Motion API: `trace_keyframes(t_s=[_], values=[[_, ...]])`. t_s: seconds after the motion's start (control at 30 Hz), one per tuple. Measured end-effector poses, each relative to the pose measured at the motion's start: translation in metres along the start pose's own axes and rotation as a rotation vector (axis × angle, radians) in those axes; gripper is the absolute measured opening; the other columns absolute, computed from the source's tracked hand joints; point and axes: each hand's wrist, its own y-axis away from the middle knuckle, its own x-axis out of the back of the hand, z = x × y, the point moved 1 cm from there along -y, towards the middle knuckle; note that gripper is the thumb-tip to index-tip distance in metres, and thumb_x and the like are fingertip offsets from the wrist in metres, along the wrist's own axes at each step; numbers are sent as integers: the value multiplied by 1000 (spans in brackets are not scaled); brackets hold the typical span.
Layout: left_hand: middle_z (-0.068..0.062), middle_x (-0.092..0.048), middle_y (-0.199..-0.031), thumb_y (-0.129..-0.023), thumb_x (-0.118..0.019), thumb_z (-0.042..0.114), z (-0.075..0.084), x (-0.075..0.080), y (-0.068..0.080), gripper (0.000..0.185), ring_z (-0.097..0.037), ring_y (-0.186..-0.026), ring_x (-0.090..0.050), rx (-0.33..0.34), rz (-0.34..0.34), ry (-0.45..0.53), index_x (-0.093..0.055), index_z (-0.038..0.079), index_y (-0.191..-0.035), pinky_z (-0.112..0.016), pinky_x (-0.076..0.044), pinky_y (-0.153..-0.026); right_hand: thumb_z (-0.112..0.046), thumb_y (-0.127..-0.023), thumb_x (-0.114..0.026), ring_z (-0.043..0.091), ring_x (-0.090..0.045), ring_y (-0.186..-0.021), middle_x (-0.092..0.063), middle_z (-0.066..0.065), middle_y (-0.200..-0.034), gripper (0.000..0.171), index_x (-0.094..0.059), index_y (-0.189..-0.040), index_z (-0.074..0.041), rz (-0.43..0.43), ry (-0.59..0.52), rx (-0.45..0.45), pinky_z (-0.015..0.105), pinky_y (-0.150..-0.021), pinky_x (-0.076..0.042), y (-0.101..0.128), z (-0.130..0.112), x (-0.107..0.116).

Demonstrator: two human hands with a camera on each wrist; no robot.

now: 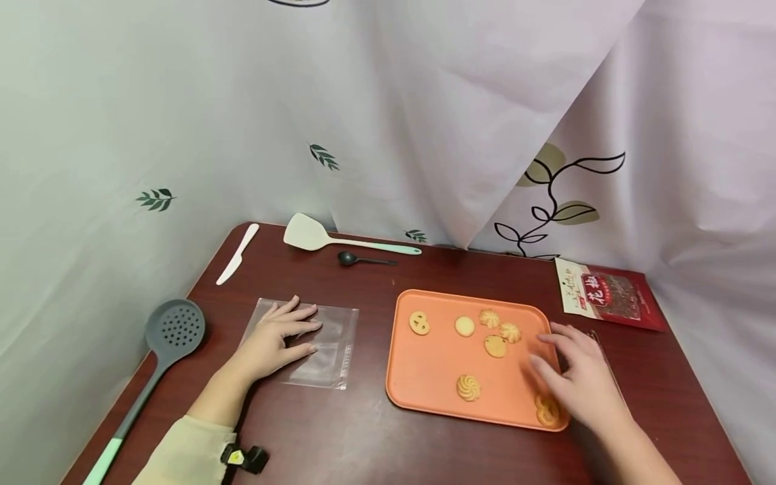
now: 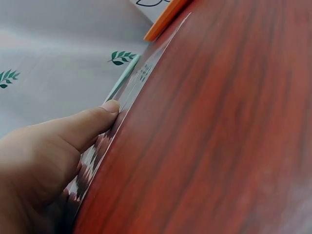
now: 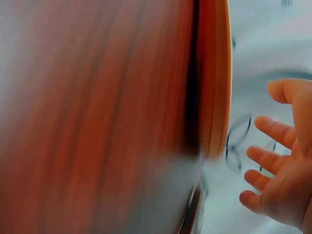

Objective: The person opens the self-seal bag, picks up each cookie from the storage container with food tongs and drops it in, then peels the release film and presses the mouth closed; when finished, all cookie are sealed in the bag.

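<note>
A clear plastic zip bag (image 1: 327, 347) lies flat on the dark red table (image 1: 364, 431). My left hand (image 1: 275, 337) rests on it with straight, spread fingers; in the left wrist view the thumb (image 2: 92, 122) presses the bag's edge (image 2: 141, 78). An orange tray (image 1: 424, 377) holds several butter cookies (image 1: 468, 388). My right hand (image 1: 572, 377) hovers open over the tray's right side, fingers spread, next to a cookie (image 1: 547, 411) at the near right corner. In the right wrist view the fingers (image 3: 273, 161) are loose beside the tray's rim (image 3: 214, 87).
A grey slotted spoon (image 1: 172, 333) lies at the left edge. At the back lie a white knife (image 1: 238, 254), a cream spatula (image 1: 321, 237) and a small black spoon (image 1: 358, 259). A red snack packet (image 1: 606, 293) sits at the back right. Curtains surround the table.
</note>
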Motion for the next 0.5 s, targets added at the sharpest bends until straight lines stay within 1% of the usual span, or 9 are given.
trace_keyframes(t_s=[0.1, 0.17, 0.23, 0.33, 0.4, 0.5], values=[[-7, -66, -146, -84, -93, 26, 1, -1, 0, 40, -45, -150, -42, 7, -3, 0, -83, 18, -122, -78, -23, -118, -14, -80, -92, 51, -53, -130, -67, 24, -133, 36, -77, -112, -5, -28, -28, 93, 60, -112, -36, -12, -25, -20], [-6, -66, -147, -85, -92, 27, 1, -1, 0, 40, -45, -151, -41, 12, -9, 1, -83, 19, -122, -77, -22, -119, -16, -81, -92, 48, -53, -132, -67, 21, -134, 35, -77, -111, -7, -63, -52, 137, 62, -111, -37, -19, -41, -33], [-6, -66, -147, -85, -92, 28, 2, -1, 0, 40, -45, -151, -41, 7, -13, -2, -83, 19, -123, -77, -22, -119, -17, -82, -91, 48, -52, -134, -67, 20, -135, 34, -78, -112, -8, -104, -71, 181, 66, -112, -37, -25, -58, -46], [-6, -65, -148, -84, -92, 29, 1, -1, 1, 42, -45, -151, -41, -2, -12, -4, -82, 19, -124, -77, -21, -119, -22, -85, -90, 50, -51, -137, -67, 17, -136, 33, -78, -113, -10, -172, -67, 245, 73, -113, -34, -33, -84, -65], [-6, -65, -148, -83, -93, 29, 1, 0, 1, 43, -45, -151, -40, -7, -10, -4, -82, 19, -124, -78, -21, -119, -26, -86, -89, 50, -51, -137, -67, 16, -136, 33, -78, -113, -13, -215, -50, 297, 75, -111, -35, -38, -101, -76], [-6, -64, -149, -83, -93, 29, 0, 1, 1, 45, -44, -152, -40, -7, -9, -1, -82, 20, -125, -77, -20, -119, -32, -86, -88, 47, -52, -138, -67, 14, -136, 34, -78, -114, -15, -280, -15, 382, 72, -111, -38, -45, -125, -92]])
